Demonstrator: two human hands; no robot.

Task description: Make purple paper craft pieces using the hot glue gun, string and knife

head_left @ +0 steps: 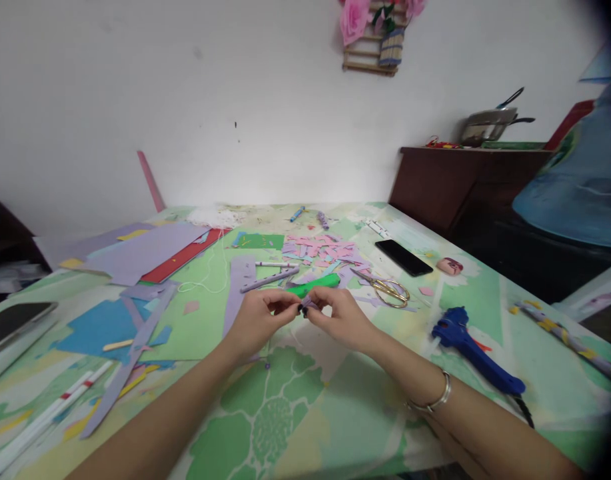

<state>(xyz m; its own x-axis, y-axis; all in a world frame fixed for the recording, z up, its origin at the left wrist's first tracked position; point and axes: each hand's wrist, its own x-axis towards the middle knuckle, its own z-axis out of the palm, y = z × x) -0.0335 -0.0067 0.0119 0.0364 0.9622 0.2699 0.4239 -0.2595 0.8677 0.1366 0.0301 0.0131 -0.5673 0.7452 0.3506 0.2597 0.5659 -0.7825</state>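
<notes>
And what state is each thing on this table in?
Left hand: pinching purple paper
Right hand: pinching it too
Scissors: lying flat
Black phone: lying flat, screen dark
Glue gun: lying down; heat unclear
Pink scraps: cut up, loosely heaped

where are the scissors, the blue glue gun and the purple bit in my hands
Scissors (377, 283): head view, where the blades meet the gold handles.
Blue glue gun (478, 355): head view, middle of the body.
Purple bit (308, 302): head view, its exposed part.
</notes>
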